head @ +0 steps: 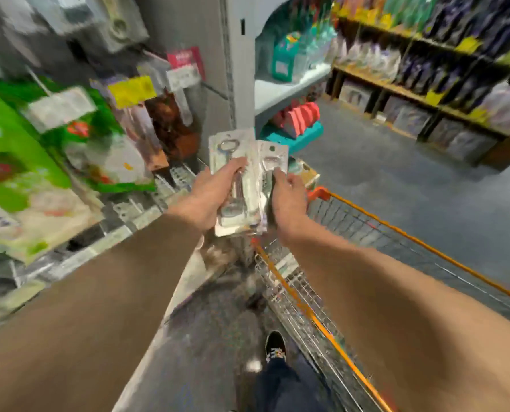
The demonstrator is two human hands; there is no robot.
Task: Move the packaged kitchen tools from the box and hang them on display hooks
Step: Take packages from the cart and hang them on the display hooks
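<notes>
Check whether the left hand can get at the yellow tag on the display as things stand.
Probably yes. The left hand, its grip on packaged tools, is raised, with only open air between it and the yellow tag. Blur hides what the tag hangs on.

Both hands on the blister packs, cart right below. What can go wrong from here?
1. The left hand holds what looks like a stack of blister packs from one side; one could slide out and drop toward the shopping cart or floor.
2. The right hand grips a separate pack overlapping the stack; pulling it away may drag others along.
</notes>
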